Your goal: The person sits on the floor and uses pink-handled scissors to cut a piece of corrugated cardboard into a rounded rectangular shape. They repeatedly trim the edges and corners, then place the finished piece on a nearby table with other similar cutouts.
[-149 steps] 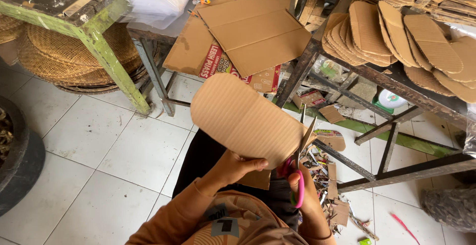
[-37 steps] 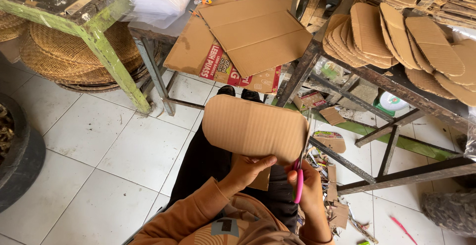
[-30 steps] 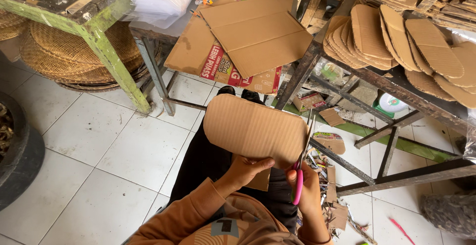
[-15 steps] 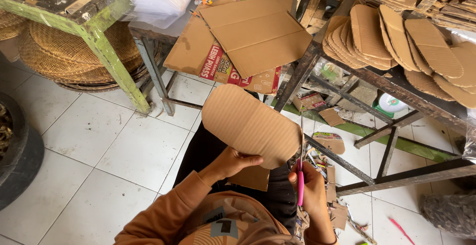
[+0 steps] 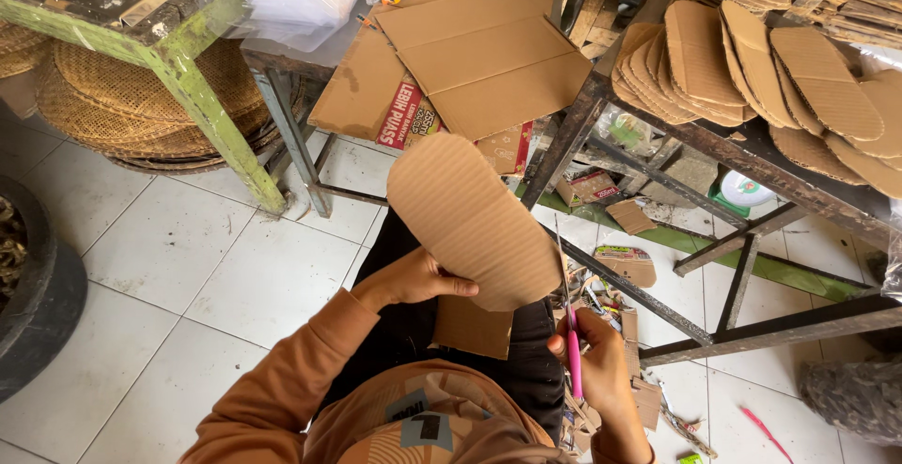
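Observation:
My left hand grips the lower edge of a brown corrugated cardboard piece with rounded corners, tilted up and to the left above my lap. My right hand holds pink-handled scissors, blades pointing up beside the cardboard's right edge. A smaller cardboard sheet lies on my dark trousers under the cut piece.
A rack at right carries several stacked rounded cardboard cut-outs. Flattened boxes lean at the back. A green-legged table with woven trays under it stands left. Cardboard scraps litter the tiled floor right of my legs.
My left hand has turned the cardboard piece counter-clockwise, so its long axis now runs up-left. The scissors have come off the edge and point straight up.

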